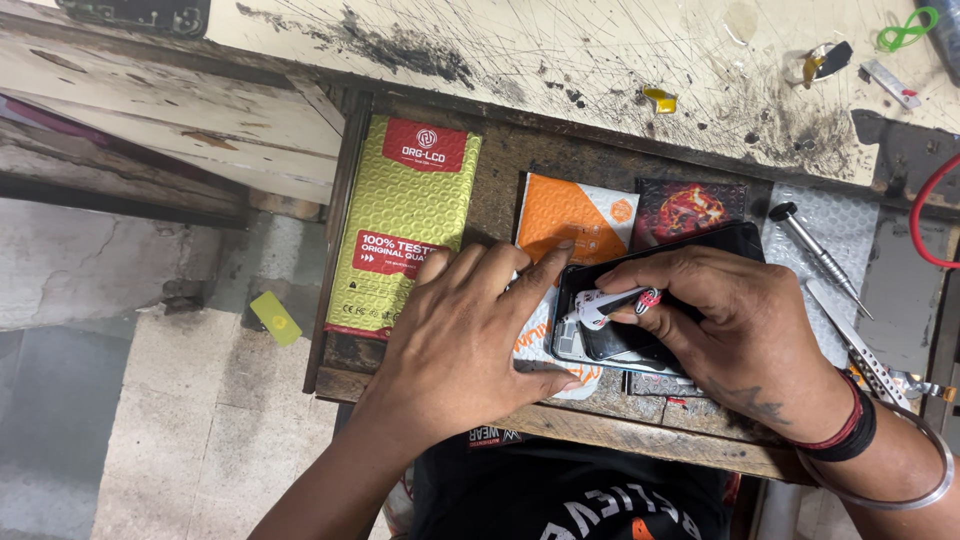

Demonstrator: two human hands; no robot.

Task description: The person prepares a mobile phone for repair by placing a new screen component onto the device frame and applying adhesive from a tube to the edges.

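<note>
A black smartphone [690,255] lies in an open wooden drawer [560,415], its near end lifted open with the inner frame showing. My left hand [475,335] lies flat beside it, fingers spread, fingertips pressing the phone's left edge and the orange-and-white packet [575,215] beneath. My right hand [735,320] rests over the phone and pinches a small white tool with a red-and-white tip [615,303], laid across the opened end.
A yellow-green bubble mailer with red labels [400,225] lies at the drawer's left. A screwdriver [815,245] and metal tweezers [860,350] rest on bubble wrap at right. Above is the scratched worktop [560,50] with small parts; a red cable [925,215] curves at far right.
</note>
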